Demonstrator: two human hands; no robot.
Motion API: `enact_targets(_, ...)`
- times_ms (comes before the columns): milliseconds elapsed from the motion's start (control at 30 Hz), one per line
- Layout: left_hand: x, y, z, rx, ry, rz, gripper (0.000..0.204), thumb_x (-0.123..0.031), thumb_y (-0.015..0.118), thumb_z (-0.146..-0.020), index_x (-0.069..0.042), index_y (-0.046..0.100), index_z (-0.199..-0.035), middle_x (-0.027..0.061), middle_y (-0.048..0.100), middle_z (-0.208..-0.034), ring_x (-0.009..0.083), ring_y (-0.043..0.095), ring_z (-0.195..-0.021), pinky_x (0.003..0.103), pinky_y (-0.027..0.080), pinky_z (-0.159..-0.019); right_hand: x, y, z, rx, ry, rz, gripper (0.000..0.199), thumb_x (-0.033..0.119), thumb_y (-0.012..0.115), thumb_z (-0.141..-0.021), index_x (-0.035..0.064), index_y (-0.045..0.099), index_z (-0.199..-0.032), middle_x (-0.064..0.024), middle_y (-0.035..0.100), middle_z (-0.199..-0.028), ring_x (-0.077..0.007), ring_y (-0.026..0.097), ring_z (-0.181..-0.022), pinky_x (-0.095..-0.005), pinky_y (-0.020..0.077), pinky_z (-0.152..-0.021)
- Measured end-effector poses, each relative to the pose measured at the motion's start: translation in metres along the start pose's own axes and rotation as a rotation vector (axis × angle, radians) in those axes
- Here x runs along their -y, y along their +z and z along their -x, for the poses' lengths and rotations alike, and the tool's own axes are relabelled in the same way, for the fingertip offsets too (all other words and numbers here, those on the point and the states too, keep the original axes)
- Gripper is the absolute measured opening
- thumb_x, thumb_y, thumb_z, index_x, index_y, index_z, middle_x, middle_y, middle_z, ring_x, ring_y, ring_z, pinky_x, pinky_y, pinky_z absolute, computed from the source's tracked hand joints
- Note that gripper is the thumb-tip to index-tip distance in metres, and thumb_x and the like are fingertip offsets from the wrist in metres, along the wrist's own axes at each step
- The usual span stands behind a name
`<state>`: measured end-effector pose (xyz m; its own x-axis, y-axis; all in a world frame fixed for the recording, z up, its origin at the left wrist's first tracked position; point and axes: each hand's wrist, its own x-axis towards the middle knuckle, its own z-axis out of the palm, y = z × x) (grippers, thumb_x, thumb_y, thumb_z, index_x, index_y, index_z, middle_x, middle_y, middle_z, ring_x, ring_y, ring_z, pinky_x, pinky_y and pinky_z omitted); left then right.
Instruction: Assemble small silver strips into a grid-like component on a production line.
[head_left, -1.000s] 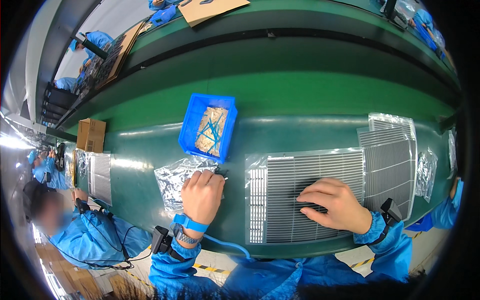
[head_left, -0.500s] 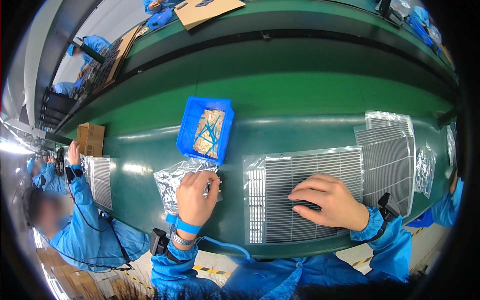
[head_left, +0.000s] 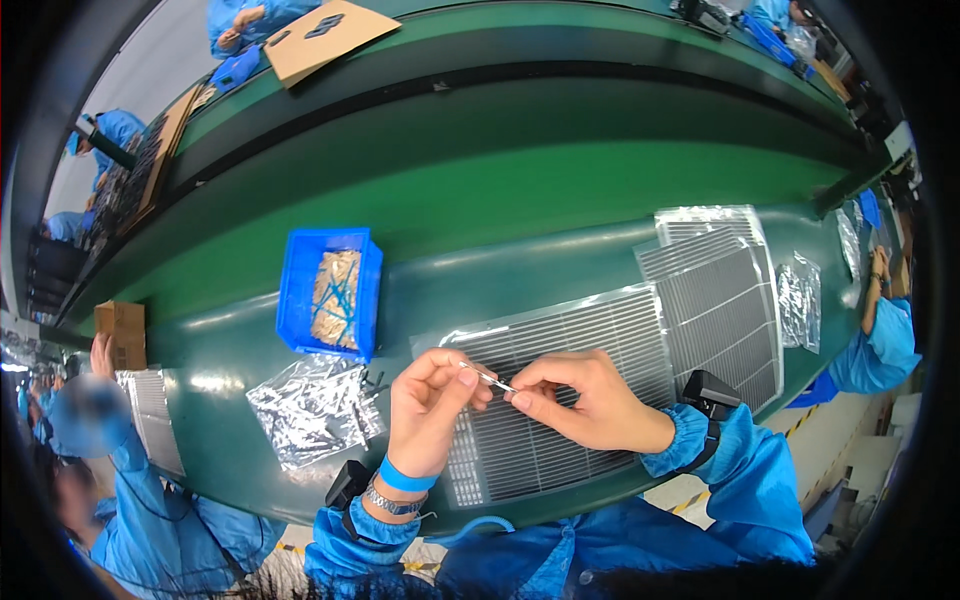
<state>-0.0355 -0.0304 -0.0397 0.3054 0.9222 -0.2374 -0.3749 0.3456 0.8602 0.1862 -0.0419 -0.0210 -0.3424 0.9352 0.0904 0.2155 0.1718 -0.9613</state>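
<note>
Head view: we see both hands raised together above the green surface point(head_left: 500, 215). Left hand point(head_left: 428, 408) and right hand point(head_left: 580, 398) meet at the fingertips, each pinching one end of a small thin silvery strip-shaped part point(head_left: 488, 377); thumb and forefinger of each hand are pressed onto it, remaining fingers curled. We cannot tell the material of the part at this size.

Directly beneath the hands lies a large grey ribbed tray in clear shiny wrapping point(head_left: 580, 350), flat on the surface. A second grey ribbed tray of the same kind point(head_left: 715, 290) lies just beside it to the right, partly overlapping.

Left of the hands, a crumpled clear plastic bag holding small metallic pieces point(head_left: 310, 408) rests on the surface. Above that bag stands a blue rectangular plastic bin point(head_left: 298, 300) with tan and blue contents.

A brown cardboard box point(head_left: 122, 328) sits at far left. A person in blue workwear point(head_left: 880, 335) stands at far right, well apart.
</note>
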Motion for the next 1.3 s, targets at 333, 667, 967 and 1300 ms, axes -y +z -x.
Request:
enact_targets(333, 0.022, 0.009, -0.011, 0.155, 0.053, -0.295, 0.010, 0.002, 0.077, -0.096, 0.004, 0.073, -0.105, 0.0090, 0.075, -0.102, 0.0135, 0.072, -0.096, 0.028, 0.060, -0.082, -0.007, -0.021, 0.006, 0.004, -0.065, 0.223, 0.008, 0.009, 0.076, -0.095, 0.0019, 0.075, -0.099, -0.0091, 0.072, -0.084, -0.0227, 0.070, -0.071, -0.0323, 0.0540, -0.058)
enact_targets(667, 0.014, 0.007, -0.009, 0.092, 0.036, -0.326, 0.006, 0.001, 0.075, -0.097, 0.004, 0.072, -0.102, 0.0091, 0.073, -0.099, 0.0137, 0.069, -0.091, 0.030, 0.058, -0.081, -0.002, -0.018, -0.002, 0.008, 0.075, 0.123, 0.008, 0.006, 0.078, -0.093, 0.0029, 0.076, -0.100, -0.0057, 0.071, -0.083, -0.0166, 0.067, -0.070, -0.0301, 0.0528, -0.059)
enact_targets(967, 0.016, 0.004, -0.011, 0.145, 0.009, -0.265, 0.009, -0.002, 0.077, -0.096, 0.001, 0.074, -0.105, 0.0059, 0.074, -0.099, 0.0125, 0.071, -0.096, 0.028, 0.059, -0.080, -0.011, -0.022, -0.003, 0.045, 0.067, 0.070, 0.008, 0.007, 0.076, -0.094, 0.0038, 0.076, -0.101, -0.0052, 0.071, -0.084, -0.0149, 0.064, -0.069, -0.0285, 0.0508, -0.059)
enact_targets(1300, 0.017, 0.004, -0.013, 0.176, 0.066, -0.400, 0.005, 0.000, 0.076, -0.095, 0.000, 0.074, -0.099, 0.0044, 0.071, -0.093, 0.0087, 0.066, -0.084, 0.024, 0.054, -0.070, -0.018, -0.025, -0.004, 0.079, 0.042, 0.013, 0.009, 0.008, 0.073, -0.097, 0.0028, 0.075, -0.104, -0.0053, 0.072, -0.088, -0.0152, 0.063, -0.069, -0.0286, 0.0491, -0.059)
